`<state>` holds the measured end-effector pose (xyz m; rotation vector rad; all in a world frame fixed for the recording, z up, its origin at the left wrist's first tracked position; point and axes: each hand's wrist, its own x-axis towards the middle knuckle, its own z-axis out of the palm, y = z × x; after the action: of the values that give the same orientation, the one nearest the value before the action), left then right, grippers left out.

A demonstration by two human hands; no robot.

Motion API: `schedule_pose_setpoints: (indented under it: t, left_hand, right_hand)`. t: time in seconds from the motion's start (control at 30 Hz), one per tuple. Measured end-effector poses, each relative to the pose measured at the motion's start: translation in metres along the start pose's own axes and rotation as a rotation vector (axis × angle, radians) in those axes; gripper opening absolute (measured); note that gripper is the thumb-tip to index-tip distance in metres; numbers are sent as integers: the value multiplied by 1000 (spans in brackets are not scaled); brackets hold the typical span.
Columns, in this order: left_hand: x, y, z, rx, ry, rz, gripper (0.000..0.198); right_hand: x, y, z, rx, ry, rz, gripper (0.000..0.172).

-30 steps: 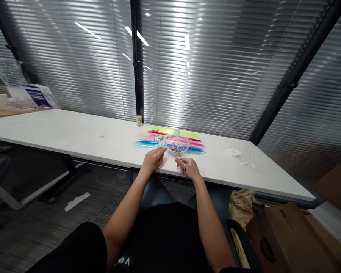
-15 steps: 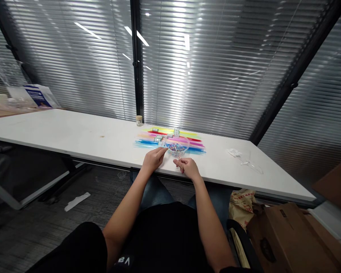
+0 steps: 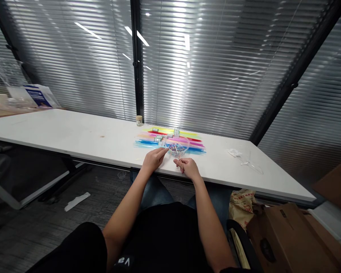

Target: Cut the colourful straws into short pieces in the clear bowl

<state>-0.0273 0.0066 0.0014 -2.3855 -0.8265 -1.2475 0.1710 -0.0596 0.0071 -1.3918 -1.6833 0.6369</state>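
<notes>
We have one view, from a camera worn on the head, looking forward and down over the person's own lap to the desk [image 3: 74, 132]. It faces the desk's far edge and the blinds [image 3: 216, 57] behind. The left hand [image 3: 153, 159] and right hand [image 3: 190, 168] at the near edge sit far from the lens, the thin tool [image 3: 178, 154] a mere line.

White table [image 3: 74, 132] with coloured straws [image 3: 146, 143], clear bowl [image 3: 185, 140], small jar [image 3: 139, 120], crumpled wrapper [image 3: 234, 152].

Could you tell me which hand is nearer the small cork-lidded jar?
Left: the left hand lies in front of the jar, slightly right; the right hand sits farther right, holding a thin tool.
</notes>
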Motion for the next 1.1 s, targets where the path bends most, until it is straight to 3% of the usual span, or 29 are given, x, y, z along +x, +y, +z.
schedule_pose_setpoints:
  t: [0.17,0.37,0.8,1.1]
  left_hand:
    - [1,1,0,34,8,1,31]
    - [1,1,1,79,116,-18,20]
    - [-1,-1,5,34,112,-28,22]
    - [-2,-2,5,34,117,-24,23]
  right_hand:
    - [2,3,1,-13,15,-26,57]
    - [3,4,2,20,30,6,56]
    - [0,2,2,162,92,51,50]
    - [-1,-1,0,44,27,2,56]
